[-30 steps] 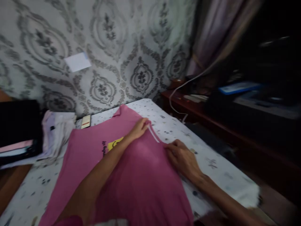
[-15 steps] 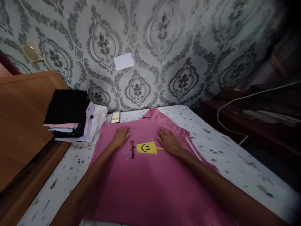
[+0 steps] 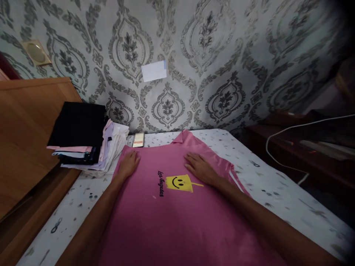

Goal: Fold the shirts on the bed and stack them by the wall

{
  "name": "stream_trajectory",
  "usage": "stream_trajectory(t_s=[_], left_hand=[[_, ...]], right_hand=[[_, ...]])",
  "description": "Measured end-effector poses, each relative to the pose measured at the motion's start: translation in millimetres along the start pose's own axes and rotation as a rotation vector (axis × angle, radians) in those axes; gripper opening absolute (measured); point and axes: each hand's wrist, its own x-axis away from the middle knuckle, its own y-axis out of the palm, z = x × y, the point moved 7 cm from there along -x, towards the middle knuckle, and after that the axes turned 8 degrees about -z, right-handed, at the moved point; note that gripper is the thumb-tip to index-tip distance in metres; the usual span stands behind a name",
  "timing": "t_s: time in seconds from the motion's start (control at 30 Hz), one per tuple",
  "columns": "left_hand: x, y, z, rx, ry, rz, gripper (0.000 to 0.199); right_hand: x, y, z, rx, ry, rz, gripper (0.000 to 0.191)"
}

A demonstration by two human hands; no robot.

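A pink shirt lies spread on the bed, its collar at the far side toward the right. Printed on it are a yellow smiling cup with a straw and the words "Los Angeles". My left hand rests flat on the shirt near its left edge, fingers stretched forward. To the right of the print, my right hand lies flat on the cloth, fingers pointing away and to the left. Neither hand grips the fabric. The shirt's near end runs out of view between my forearms.
A stack of folded clothes, black on top, stands at the left by a wooden board. A phone lies beyond the shirt near the patterned wall. White patterned bedding extends rightward; a pale cable hangs over dark furniture.
My left hand has slid left across the shirt, away from the print toward the edge. My right hand stays beside the print, slightly farther from the straw. The view has shifted a little.
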Motion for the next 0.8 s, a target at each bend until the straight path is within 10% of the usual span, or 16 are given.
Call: stream_trajectory(t_s=[0.37, 0.53, 0.7, 0.8], left_hand=[[-6.0, 10.8, -19.4, -0.081, 0.038, 0.107, 0.053], [0.2, -2.4, -1.1, -0.083, 0.052, 0.126, 0.051], [3.4, 1.2, 22.8, 0.010, 0.232, -0.028, 0.053], [1.0, 2.7, 9.2, 0.016, 0.206, -0.083, 0.056]], right_hand=[[10.5, -11.9, 128.4, 0.038, 0.453, -0.066, 0.056], [0.1, -23.7, 104.8, 0.066, 0.508, 0.037, 0.048], [-30.7, -14.7, 41.1, 0.003, 0.054, -0.011, 0.048], [-33.2, -11.9, 55.7, 0.002, 0.119, -0.049, 0.052]])
